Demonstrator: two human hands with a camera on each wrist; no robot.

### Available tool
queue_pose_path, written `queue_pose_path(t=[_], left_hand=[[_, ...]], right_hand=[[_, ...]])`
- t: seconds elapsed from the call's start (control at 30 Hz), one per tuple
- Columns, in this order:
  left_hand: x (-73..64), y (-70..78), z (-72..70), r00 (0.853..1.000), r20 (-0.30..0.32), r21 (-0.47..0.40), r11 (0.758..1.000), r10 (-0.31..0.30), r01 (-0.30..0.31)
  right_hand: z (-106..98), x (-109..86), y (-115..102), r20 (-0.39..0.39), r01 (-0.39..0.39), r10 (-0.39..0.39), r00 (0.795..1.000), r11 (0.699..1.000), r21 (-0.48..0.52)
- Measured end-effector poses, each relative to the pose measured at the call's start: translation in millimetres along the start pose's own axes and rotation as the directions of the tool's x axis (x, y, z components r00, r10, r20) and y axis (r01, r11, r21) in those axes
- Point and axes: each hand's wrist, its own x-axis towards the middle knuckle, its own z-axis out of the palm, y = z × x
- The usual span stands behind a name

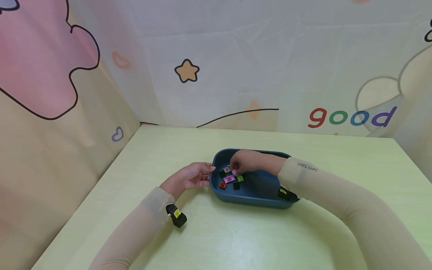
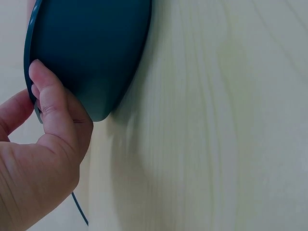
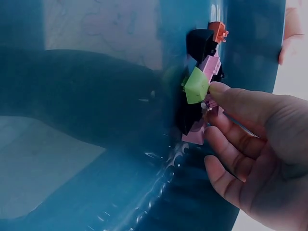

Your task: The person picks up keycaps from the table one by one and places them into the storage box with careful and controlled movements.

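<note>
A dark blue plastic tray (image 1: 254,203) stands on the table, and small coloured keycaps lie in its left part. My left hand (image 1: 197,176) grips the tray's left end, thumb at the rim and fingers against the outer wall (image 2: 96,96). My right hand (image 1: 249,160) reaches into the tray and pinches a small pink keycap (image 1: 234,172) between thumb and fingers. Around it lie a longer pink keycap (image 1: 229,179), a green keycap (image 1: 240,179), a red-orange keycap (image 1: 223,185) and a black keycap (image 1: 236,185). In the right wrist view, the fingers partly hide the pinched piece.
The pale wood-grain table (image 1: 236,236) extends around the tray. A printed cloth backdrop (image 1: 216,75) rises behind and at both sides. Each forearm carries a small black wrist camera (image 1: 177,216); the right forearm crosses over the tray's right end.
</note>
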Motion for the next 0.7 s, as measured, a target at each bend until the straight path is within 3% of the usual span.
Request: queue_pose_path(t=[0.7], left_hand=[[-1.3,1.0,0.7,1.000,-0.001,-0.003,1.000,-0.002,0.002]], right_hand=[[6.9,5.1,-4.6,-0.038,-0.007,0.002,0.999,0.991,-0.135]])
